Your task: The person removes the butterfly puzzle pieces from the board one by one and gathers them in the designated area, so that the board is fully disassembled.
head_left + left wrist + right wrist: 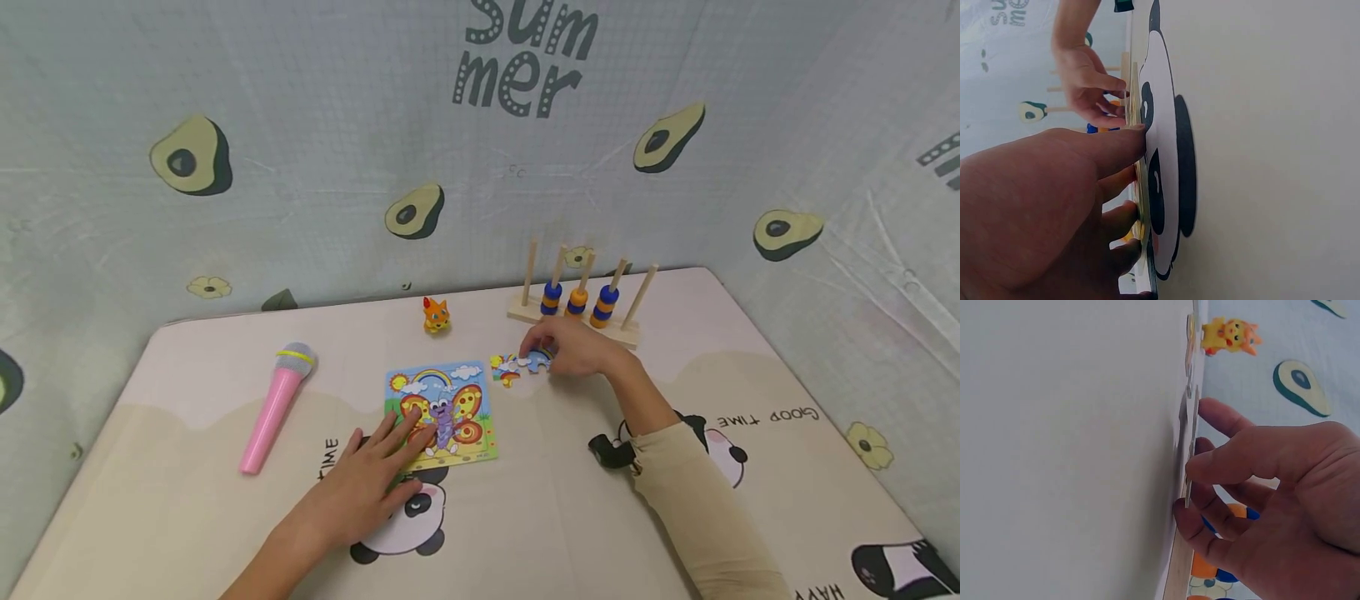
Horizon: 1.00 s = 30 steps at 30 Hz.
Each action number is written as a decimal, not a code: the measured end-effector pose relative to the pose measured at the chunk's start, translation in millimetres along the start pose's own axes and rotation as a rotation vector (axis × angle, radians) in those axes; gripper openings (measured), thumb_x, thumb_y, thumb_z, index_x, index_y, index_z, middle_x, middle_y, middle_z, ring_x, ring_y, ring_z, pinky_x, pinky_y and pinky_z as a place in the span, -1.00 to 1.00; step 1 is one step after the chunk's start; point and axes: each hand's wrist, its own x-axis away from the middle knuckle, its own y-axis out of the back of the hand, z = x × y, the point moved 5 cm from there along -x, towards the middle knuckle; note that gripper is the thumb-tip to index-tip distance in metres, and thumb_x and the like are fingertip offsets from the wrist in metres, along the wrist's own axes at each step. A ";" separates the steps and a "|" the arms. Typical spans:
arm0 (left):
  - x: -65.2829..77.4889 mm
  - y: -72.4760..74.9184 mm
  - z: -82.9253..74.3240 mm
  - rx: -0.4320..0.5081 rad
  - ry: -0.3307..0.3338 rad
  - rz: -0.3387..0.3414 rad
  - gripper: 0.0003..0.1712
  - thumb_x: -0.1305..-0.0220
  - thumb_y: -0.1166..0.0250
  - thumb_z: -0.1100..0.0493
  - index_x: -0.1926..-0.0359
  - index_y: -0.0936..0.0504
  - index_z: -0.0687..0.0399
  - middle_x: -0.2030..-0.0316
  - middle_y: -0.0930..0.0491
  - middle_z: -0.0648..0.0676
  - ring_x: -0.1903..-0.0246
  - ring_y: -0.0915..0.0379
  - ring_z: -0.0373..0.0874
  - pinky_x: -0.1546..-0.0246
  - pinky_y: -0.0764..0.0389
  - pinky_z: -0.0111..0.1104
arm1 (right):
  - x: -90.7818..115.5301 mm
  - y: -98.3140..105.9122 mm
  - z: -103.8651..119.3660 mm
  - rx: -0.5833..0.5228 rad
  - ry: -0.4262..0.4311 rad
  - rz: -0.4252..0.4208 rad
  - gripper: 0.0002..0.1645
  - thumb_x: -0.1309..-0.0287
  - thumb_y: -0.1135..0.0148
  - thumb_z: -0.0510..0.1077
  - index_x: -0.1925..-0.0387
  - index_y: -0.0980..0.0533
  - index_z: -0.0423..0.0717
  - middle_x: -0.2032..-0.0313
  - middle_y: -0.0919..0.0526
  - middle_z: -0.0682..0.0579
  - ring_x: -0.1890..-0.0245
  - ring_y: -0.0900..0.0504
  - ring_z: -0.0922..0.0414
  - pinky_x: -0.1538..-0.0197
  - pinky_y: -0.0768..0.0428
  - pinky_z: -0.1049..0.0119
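A butterfly picture puzzle [468, 425] lies flat on the tablecloth. The extended fingers of my left hand [367, 479] rest on its lower left, and in the left wrist view the thumb meets its edge. Right of the puzzle, my right hand [577, 346] pinches a blue jigsaw piece [537, 360]. Thumb and fingers hold that thin piece edge-on, low over the table, in the right wrist view; part of it is hidden by the fingers in the head view. Just left of it lie colourful jigsaw pieces [504, 365] with a sun and a mushroom.
Behind my right hand stands a wooden bead rack [517, 307] with blue and orange rings on its pegs. A small orange toy fox [437, 317] stands beyond the puzzle. To the left lies a pink toy microphone [270, 417]. A fabric wall [315, 208] borders the table's back.
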 end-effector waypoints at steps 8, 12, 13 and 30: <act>1.0 -1.2 0.2 0.000 0.017 0.001 -0.22 -0.48 -0.26 -0.12 -0.61 -0.24 -0.16 -0.64 -0.09 0.08 -0.62 0.09 0.30 -0.45 -0.03 0.46 | -0.6 0.9 1.0 0.023 -0.020 0.005 -0.40 0.15 -0.24 -0.61 0.12 -0.72 -0.02 0.09 -0.64 -0.03 0.10 -0.53 0.00 0.02 -0.54 0.17; 1.6 -0.1 0.0 -0.003 0.011 -0.003 -0.22 -0.48 -0.26 -0.13 -0.61 -0.25 -0.17 -0.64 -0.10 0.08 -0.61 0.06 0.31 -0.43 -0.04 0.47 | -2.0 0.5 0.8 0.027 -0.038 0.009 -0.40 0.16 -0.25 -0.61 0.13 -0.72 -0.01 0.09 -0.65 -0.02 0.10 -0.53 0.01 0.00 -0.54 0.17; 1.8 0.3 -0.3 -0.007 0.005 -0.006 -0.22 -0.48 -0.26 -0.13 -0.61 -0.25 -0.17 -0.64 -0.11 0.08 -0.61 0.05 0.31 -0.42 -0.05 0.48 | -2.4 0.5 1.1 0.030 -0.038 0.008 -0.40 0.16 -0.25 -0.61 0.13 -0.72 -0.02 0.09 -0.65 -0.03 0.10 -0.53 0.01 0.00 -0.55 0.17; 1.8 -1.3 0.8 -0.026 -0.012 -0.027 -0.24 -0.50 -0.24 -0.12 -0.61 -0.25 -0.18 -0.63 -0.12 0.08 -0.61 0.04 0.31 -0.42 -0.09 0.46 | -3.1 -3.5 -1.3 0.040 -0.061 0.002 -0.41 0.16 -0.24 -0.62 0.16 -0.71 0.00 0.11 -0.61 -0.04 0.12 -0.50 0.00 0.02 -0.52 0.19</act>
